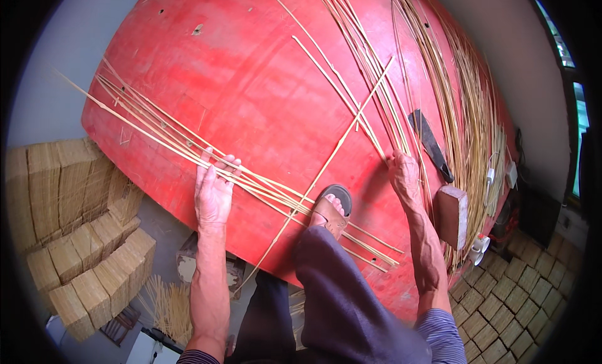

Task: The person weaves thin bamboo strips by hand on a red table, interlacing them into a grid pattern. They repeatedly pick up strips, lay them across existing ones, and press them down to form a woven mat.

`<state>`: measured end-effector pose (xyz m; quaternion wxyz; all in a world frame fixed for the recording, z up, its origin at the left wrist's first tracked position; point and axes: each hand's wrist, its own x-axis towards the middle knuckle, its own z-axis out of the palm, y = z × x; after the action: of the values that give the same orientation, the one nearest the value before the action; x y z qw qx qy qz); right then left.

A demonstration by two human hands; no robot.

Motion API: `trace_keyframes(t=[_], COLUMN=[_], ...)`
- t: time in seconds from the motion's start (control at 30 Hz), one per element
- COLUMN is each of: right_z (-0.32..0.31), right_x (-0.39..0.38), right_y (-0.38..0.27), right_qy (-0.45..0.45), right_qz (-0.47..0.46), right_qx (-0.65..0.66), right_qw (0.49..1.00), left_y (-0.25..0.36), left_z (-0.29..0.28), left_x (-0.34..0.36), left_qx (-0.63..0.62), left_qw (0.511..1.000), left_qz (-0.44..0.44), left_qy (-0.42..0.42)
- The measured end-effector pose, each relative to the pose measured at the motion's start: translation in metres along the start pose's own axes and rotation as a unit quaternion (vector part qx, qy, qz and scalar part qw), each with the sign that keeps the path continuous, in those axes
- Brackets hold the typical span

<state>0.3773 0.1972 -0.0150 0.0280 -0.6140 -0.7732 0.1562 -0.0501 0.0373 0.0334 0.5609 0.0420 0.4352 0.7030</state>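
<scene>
A small bundle of thin bamboo sticks (269,187) lies across the red surface (251,82). My left hand (214,191), palm up, has its fingers around the bundle, with stick ends fanning out past it to the left. Farther right, my right hand (406,176) is closed on the near ends of several long bamboo sticks (370,63) that reach away from me. My sandalled foot (332,208) rests on the bundle's right part. One long bamboo stick (332,152) runs diagonally under or over the bundle; which, I cannot tell.
Beside my right hand lies a dark flat blade (426,138), with a reddish brick (453,217) nearer me. A thick heap of bamboo sticks (464,107) covers the right side. Stacked tan bundles (113,270) stand on the floor at left, more blocks (501,295) at lower right.
</scene>
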Motion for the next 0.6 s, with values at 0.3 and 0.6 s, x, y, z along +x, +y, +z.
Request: trace_keyframes(t=[0.3, 0.6], right_z=[0.007, -0.010], right_x=[0.009, 0.018], right_y=[0.025, 0.024], right_qy=[-0.020, -0.049], right_qz=[-0.027, 0.013], right_qx=[0.036, 0.094], right_qw=[0.999, 0.994], left_y=[-0.002, 0.002], left_z=[0.008, -0.004], left_x=[-0.003, -0.002], left_qx=[0.009, 0.016], left_qw=[1.000, 1.000], left_qz=[0.012, 0.004], left_qy=[0.003, -0.017])
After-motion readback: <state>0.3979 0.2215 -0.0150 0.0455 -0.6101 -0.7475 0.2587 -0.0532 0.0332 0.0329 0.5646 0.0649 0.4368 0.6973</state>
